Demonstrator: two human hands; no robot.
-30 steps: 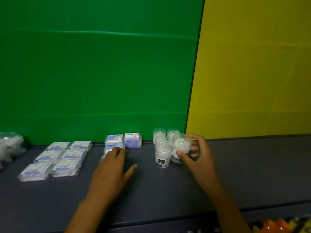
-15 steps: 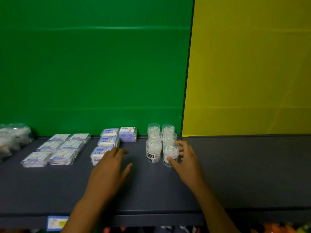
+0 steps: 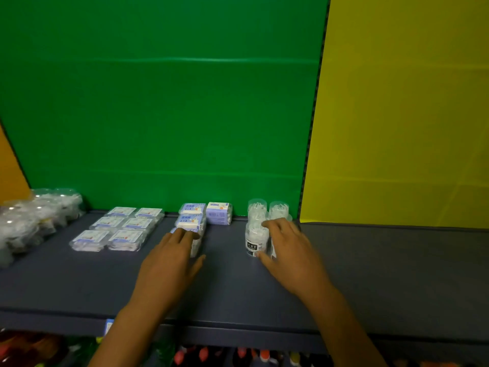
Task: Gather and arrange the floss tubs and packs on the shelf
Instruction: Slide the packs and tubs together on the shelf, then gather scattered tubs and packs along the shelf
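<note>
Dark grey shelving runs across the view, backed by a green panel and a yellow panel. Nearest, below the shelf's front edge, blurred colourful goods sit on a lower level. Both forearms reach over that edge. The left hand lies flat with straight fingers, thumb spread, fingertips resting on the nearest purple floss pack; it clasps nothing. The right hand wraps thumb and curled fingers around a clear tub that it almost wholly hides. Touching that hand's left side stands a labelled tub, upright. Just beyond the left fingertips a second pack and a third line up toward the back, with another purple pack beside the farthest. Beyond the right fingertips two more tubs stand against the green panel. Well left of the left hand lie six flat packs in two columns, and farther left, clear bags of white items.
</note>
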